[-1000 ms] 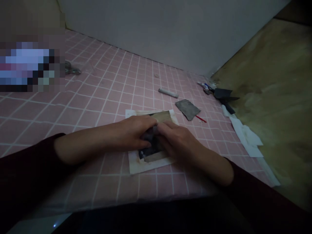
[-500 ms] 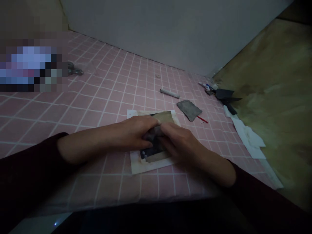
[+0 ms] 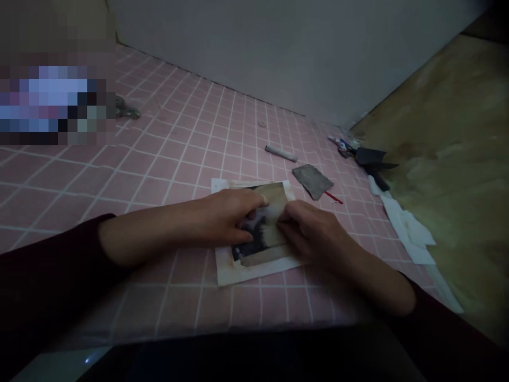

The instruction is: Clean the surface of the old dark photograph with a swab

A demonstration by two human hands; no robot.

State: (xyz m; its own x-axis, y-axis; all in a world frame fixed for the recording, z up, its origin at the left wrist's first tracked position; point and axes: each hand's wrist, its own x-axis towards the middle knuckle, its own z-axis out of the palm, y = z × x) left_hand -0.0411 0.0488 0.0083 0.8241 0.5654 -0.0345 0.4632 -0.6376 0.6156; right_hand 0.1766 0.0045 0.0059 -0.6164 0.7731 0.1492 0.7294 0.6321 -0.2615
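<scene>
A white-bordered sheet with a dark and tan picture (image 3: 254,241) lies near the front of the table. My left hand (image 3: 234,215) rests over its left part, thumb and forefinger spread apart, with nothing visible between them. On the right side of the sheet is my right hand (image 3: 314,231), its fingertips pinched together close to the picture's surface. Whatever those fingers hold, if anything, is too small to make out.
Behind the sheet are a pale tube (image 3: 281,154) and a grey cloth piece (image 3: 313,181) beside a red stick (image 3: 333,197). Dark tools (image 3: 370,159) and white paper (image 3: 407,228) line the right edge. A metal object (image 3: 128,109) lies back left on the pink checked tablecloth (image 3: 191,154).
My right hand has moved right, away from my left hand, uncovering more of the picture's middle. My left hand has kept its place on the sheet. The view has shifted slightly.
</scene>
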